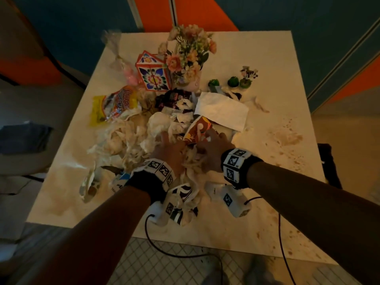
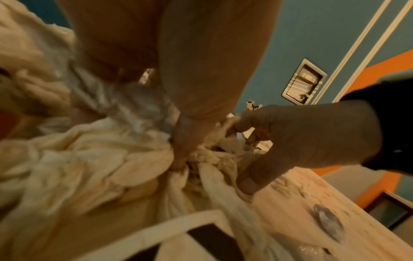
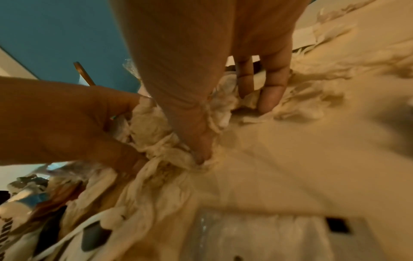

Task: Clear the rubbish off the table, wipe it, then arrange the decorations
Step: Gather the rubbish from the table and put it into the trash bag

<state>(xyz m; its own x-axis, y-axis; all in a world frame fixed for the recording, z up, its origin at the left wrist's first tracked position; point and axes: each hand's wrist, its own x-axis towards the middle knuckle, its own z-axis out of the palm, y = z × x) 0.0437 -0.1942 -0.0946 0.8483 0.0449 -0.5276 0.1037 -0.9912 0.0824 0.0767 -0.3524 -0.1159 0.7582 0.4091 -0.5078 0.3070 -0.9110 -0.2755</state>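
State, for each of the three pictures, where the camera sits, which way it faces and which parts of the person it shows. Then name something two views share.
Head: worn high, looking down at the table; both forearms, left hand, right hand.
Left wrist: looks along its own hand into the crumpled tissue; the right hand too.
Right wrist: looks along its own hand, fingers in the tissue; the left hand too.
Shared: both wrist views show both hands in the same tissue.

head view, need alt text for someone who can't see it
Seen from above, the left hand and right hand dig into a heap of crumpled tissues and wrappers on a stained white table. Behind the heap stand a flower vase and a painted floral box.
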